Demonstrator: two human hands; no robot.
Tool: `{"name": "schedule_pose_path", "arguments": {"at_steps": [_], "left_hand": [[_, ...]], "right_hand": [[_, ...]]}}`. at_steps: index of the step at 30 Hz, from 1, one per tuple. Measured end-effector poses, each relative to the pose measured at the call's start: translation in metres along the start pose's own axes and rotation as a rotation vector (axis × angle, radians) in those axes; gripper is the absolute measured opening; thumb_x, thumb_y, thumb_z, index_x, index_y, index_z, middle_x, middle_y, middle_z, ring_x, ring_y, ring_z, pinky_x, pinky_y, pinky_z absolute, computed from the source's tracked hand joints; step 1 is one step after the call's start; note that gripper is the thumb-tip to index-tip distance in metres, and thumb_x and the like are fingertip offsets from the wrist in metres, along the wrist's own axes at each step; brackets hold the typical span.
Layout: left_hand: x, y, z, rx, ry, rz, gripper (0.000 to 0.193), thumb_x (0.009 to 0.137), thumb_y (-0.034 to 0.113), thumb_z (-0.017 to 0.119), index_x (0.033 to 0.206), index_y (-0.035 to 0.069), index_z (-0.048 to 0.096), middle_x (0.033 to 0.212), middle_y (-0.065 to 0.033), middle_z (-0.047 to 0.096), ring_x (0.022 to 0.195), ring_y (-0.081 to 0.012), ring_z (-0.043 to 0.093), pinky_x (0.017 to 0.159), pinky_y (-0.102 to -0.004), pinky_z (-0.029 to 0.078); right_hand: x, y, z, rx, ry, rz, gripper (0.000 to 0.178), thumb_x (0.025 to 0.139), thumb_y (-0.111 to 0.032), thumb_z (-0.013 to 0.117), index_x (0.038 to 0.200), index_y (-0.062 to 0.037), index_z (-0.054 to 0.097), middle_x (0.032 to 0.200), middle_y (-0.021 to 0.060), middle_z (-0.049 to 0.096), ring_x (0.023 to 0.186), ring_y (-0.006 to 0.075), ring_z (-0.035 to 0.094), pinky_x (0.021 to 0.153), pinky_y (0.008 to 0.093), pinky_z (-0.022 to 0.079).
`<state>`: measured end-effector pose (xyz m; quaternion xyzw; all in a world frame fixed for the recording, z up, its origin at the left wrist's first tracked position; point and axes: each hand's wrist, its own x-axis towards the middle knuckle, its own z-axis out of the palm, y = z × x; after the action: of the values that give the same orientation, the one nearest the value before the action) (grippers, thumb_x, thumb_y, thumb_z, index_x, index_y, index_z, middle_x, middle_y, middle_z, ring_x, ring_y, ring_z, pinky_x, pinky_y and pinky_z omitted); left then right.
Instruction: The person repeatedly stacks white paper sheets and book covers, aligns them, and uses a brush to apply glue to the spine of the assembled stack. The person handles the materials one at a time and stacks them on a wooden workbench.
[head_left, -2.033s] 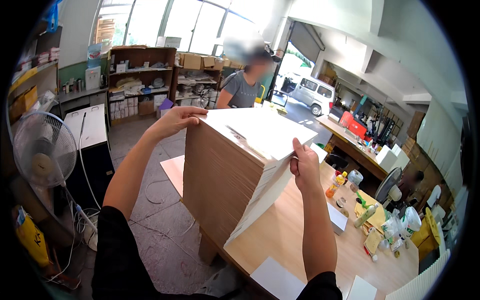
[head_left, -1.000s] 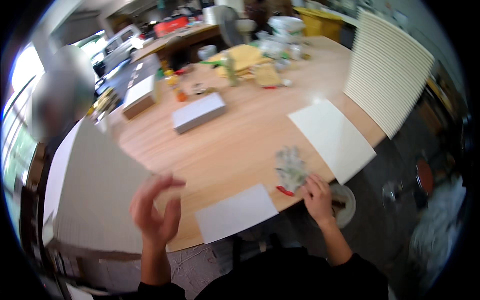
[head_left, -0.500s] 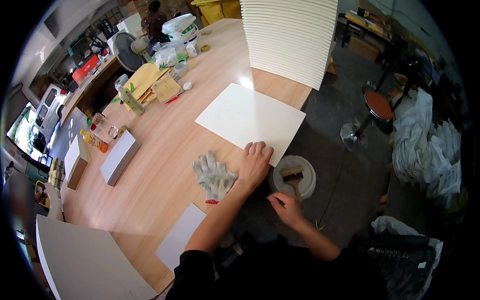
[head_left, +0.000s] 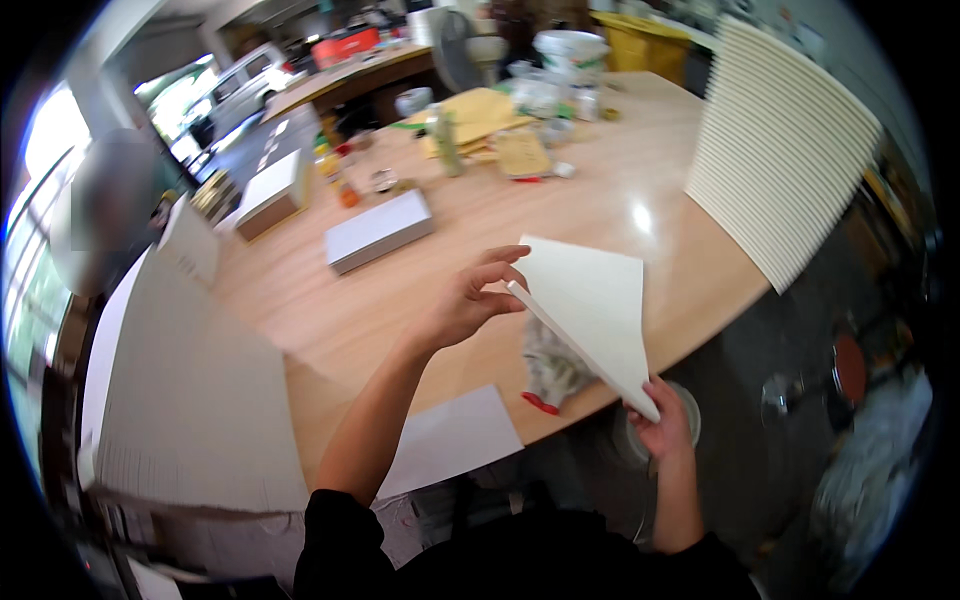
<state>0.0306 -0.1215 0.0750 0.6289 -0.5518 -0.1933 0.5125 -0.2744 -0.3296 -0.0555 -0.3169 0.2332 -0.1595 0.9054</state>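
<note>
Right grip (head_left: 664, 428) is clamping on the near corner of the board (head_left: 590, 300). Left grip (head_left: 465, 305) is curling round the other end, thumb and fingers apart with the board's edge between them; whether they are pressing, cannot tell.

Change: half a second ago the board was lying flat on the desk (head_left: 690, 280), left grip resting on it, right grip empty. Now it is slanting up between both grips, its thick near edge showing. Reading: the right grip seems to be taking the weight, the left steadying, so handling is passing from desk to hands.

Glove (head_left: 552, 370) is lying below the left grip, partly hidden behind the board. Bucket (head_left: 693, 410) is standing below the right grip. Sheet (head_left: 455, 440) is lying nearer the body than the left grip.
</note>
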Motion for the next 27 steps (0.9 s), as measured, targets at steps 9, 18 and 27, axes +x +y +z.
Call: {"name": "schedule_pose_path", "arguments": {"at_steps": [9,18,27], "left_hand": [[-0.210,-0.007,-0.042,-0.726,0.824,-0.274,0.050,0.108,0.035,0.053,0.142,-0.003,0.055,0.150,-0.0131,0.052,0.134,-0.0230,0.054,0.103,-0.0353,0.051],[-0.286,-0.055,-0.041,-0.538,0.762,-0.818,0.030,0.101,0.024,0.065,0.114,-0.002,0.071,0.100,-0.0091,0.075,0.086,-0.0147,0.070,0.076,-0.0301,0.057],[-0.300,-0.079,-0.039,0.000,0.690,-0.894,0.020,0.094,0.018,0.073,0.093,-0.002,0.076,0.077,-0.0040,0.071,0.070,-0.0110,0.064,0.064,-0.0277,0.051]], "right_hand": [[0.060,0.051,0.127,-0.216,-0.462,0.107,0.053,0.097,-0.006,0.052,0.148,0.0046,0.044,0.128,0.0140,0.065,0.106,0.0212,0.067,0.093,0.0363,0.056],[0.096,0.087,0.136,-0.643,-0.410,0.204,0.037,0.102,-0.006,0.056,0.136,0.0086,0.054,0.118,0.0145,0.071,0.102,0.0188,0.070,0.090,0.0321,0.057],[0.089,0.099,0.139,-1.025,-0.350,0.026,0.035,0.104,-0.017,0.062,0.133,0.0047,0.060,0.086,-0.0030,0.069,0.063,-0.0006,0.053,0.052,0.0174,0.037]]}}
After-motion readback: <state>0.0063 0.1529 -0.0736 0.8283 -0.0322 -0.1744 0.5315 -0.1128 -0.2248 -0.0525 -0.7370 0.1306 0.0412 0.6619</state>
